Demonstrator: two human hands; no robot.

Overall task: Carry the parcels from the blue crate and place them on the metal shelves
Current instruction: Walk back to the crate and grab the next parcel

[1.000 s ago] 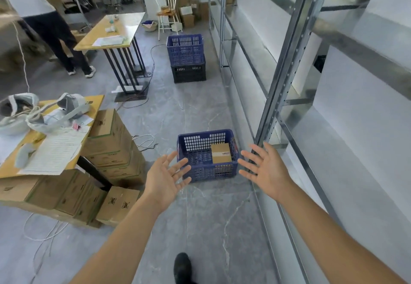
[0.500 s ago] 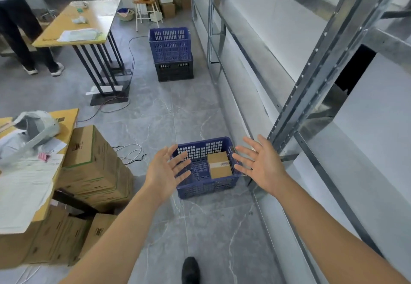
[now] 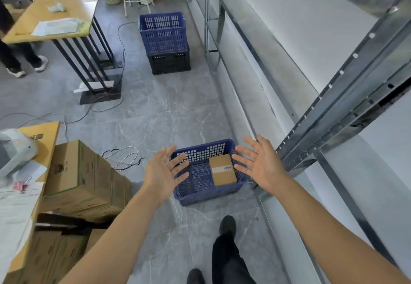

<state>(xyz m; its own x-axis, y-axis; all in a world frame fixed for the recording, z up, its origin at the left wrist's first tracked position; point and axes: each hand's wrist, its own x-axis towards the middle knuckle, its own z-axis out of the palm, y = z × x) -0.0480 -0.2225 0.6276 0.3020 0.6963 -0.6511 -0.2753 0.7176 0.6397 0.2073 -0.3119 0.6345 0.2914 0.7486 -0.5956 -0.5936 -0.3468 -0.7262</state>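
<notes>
A blue crate (image 3: 200, 191) sits on the grey floor beside the metal shelves (image 3: 329, 110). One brown cardboard parcel (image 3: 222, 169) with a white label lies inside it, against its right wall. My left hand (image 3: 163, 171) is stretched out over the crate's left side, fingers spread, holding nothing. My right hand (image 3: 259, 163) hovers over the crate's right side, palm inward, fingers straight and empty. The shelf boards in view carry no parcels.
Stacked cardboard boxes (image 3: 82, 181) and a yellow table with papers (image 3: 26, 172) stand on the left. A second blue crate (image 3: 163, 31) on a black crate stands further down the aisle. Cables (image 3: 124, 157) lie on the floor. A person's legs (image 3: 20, 59) stand by the far table.
I have stepped closer to the crate, so it looks larger and lower in view. Both hands stay spread and empty, now framing the crate more tightly.
</notes>
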